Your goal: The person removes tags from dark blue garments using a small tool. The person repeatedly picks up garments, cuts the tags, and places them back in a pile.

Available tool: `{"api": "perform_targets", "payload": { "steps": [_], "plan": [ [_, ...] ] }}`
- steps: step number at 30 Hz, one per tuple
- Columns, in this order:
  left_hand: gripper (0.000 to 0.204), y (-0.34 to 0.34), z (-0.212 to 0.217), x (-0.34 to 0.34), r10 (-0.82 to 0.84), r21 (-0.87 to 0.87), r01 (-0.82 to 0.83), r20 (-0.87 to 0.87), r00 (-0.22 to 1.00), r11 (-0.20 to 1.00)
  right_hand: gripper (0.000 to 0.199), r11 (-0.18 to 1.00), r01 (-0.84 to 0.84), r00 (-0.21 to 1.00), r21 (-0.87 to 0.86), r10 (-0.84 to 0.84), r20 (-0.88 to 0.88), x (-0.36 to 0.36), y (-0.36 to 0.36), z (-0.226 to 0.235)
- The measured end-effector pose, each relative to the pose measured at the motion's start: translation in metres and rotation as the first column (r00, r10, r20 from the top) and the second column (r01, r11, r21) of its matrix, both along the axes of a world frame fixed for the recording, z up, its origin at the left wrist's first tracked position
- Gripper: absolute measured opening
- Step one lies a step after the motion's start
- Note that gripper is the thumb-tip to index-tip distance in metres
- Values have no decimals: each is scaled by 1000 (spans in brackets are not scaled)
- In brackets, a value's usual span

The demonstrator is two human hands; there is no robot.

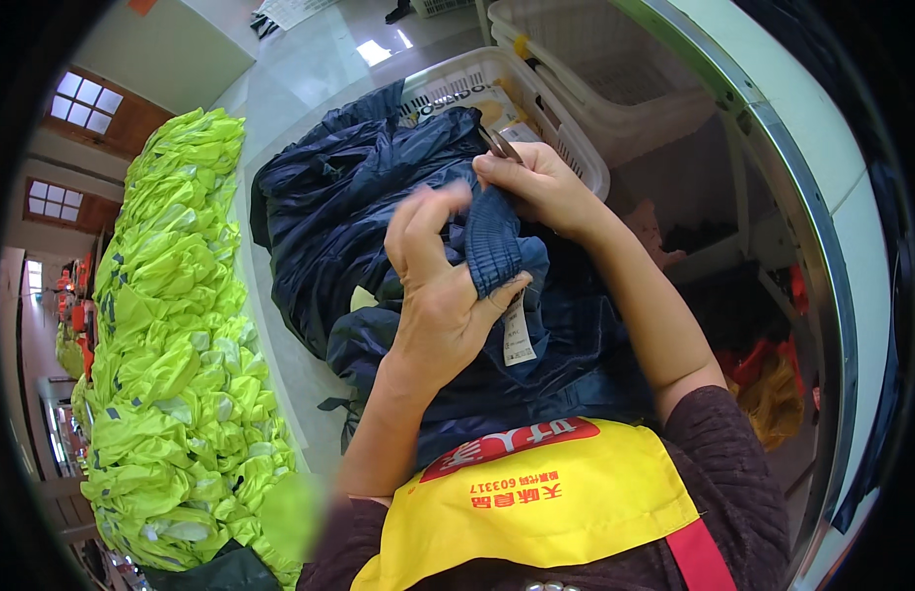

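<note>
Now the left hand [440, 291], fingers loosely bent, holds the gathered band [491, 241] by its thumb, over the navy heap [339, 217]; the right hand [556, 192] is closed round snips [506, 148] near the band's upper end. Should loose cloth shift, the snips could nick it, and the dangling label [518, 337] might get caught too.

The head view (fisheye) looks down at nearby hands [436, 286].

red and white characters on yellow apron [536, 517], fine print on white label [518, 340], black letters on package [489, 105]
</note>
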State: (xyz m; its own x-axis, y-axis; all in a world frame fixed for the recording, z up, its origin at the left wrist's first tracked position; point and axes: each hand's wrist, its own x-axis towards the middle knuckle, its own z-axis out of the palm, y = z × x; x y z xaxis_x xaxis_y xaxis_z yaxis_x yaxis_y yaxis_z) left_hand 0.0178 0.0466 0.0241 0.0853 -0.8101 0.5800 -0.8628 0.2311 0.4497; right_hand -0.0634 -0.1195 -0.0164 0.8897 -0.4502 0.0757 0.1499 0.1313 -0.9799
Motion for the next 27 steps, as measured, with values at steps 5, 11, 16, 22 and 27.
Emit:
{"api": "perform_targets", "payload": {
  "steps": [5, 11, 16, 22, 27],
  "plan": [
    [36, -12, -3, -1, -435, 13, 436, -69, 898, 900, 24, 975, -149, 989, 166, 143, 50, 26, 20, -5],
    [13, -24, -14, 5, -211, 11, 272, -603, 770, 962, 23, 997, 16, 982, 80, -30, 188, -1, 36, -46],
    [11, -15, -5, 9, -150, 93, 274, -651, 744, 957, 38, 973, -106, 991, 205, 88, 98, -44, 26, 14],
    [15, -21, -10, 6, -154, 105, 247, -540, 828, 963, 23, 981, 104, 992, -163, -90, 92, -43, 41, 29],
    [16, -22, -21, 11, -146, 161, 250, -477, 866, 955, 18, 790, 394, 917, -469, -299, 266, -39, 50, 18]
  ]
}}
